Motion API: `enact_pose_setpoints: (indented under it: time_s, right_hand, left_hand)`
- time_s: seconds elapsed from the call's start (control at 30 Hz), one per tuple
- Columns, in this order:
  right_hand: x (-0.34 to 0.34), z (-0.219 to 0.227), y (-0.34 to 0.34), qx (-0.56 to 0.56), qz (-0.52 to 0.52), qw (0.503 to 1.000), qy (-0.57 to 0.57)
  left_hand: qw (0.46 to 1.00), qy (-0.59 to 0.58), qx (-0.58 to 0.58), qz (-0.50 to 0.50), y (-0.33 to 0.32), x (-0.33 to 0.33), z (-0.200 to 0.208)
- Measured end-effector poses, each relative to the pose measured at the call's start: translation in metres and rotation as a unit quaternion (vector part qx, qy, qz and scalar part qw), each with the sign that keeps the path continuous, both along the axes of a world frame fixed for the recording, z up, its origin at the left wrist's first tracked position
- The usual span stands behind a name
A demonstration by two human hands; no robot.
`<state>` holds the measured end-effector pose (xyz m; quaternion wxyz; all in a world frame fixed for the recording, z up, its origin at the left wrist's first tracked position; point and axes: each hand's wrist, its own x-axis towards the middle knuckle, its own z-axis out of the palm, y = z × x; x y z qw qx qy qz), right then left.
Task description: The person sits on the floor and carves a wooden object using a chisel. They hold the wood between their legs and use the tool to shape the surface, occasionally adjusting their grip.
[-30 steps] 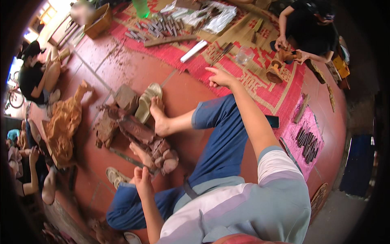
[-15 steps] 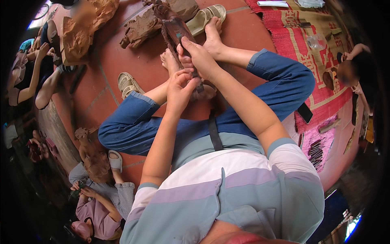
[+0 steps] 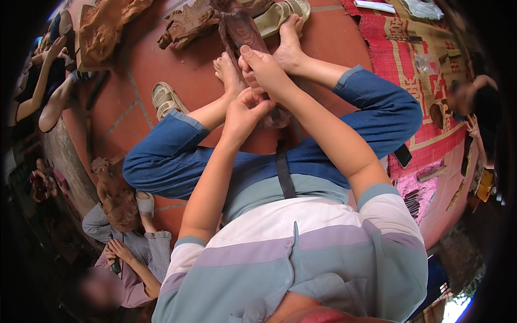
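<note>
A dark reddish-brown carved wooden figure [image 3: 240, 29] lies lengthwise between my bare feet, its far end running out at the top edge. Over its near part is my right hand [image 3: 264, 72], thumb stretched along the wood and fingers curled in; what they grip is hidden. Just below and to the left, close to the right hand, my left hand [image 3: 245, 113] has its fingers bent and thumb drawn toward them. Anything inside it is too small or covered to make out. The carving's rounded near end [image 3: 277, 118] shows beneath both hands.
Rough wood chunks [image 3: 188, 24] and a larger carving [image 3: 102, 35] lie at the far left. Sandals [image 3: 166, 100] rest on the red tiles. To the right are a red patterned mat [image 3: 385, 59], a phone [image 3: 403, 155] and several thin tools [image 3: 413, 203]. People sit on both sides.
The view has shifted, so the carving's far end now sits beyond the top edge. My two hands have come closer together over the near part of the carving.
</note>
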<state>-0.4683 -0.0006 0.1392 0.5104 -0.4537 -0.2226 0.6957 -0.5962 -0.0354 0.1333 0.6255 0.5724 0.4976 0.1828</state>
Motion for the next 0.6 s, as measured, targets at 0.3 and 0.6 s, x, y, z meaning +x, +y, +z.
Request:
enact_pose_setpoints:
  time_s: [0.3, 0.6]
  right_hand:
    - [-0.012, -0.027, 0.016, 0.046, -0.108, 0.983, -0.139]
    - [-0.022, -0.015, -0.001, 0.093, -0.062, 0.959, -0.26]
  left_hand:
    - [0.993, 0.062, -0.104, 0.008, 0.023, 0.003, -0.012]
    - [0.997, -0.038, -0.062, -0.005, 0.004, -0.005, -0.006]
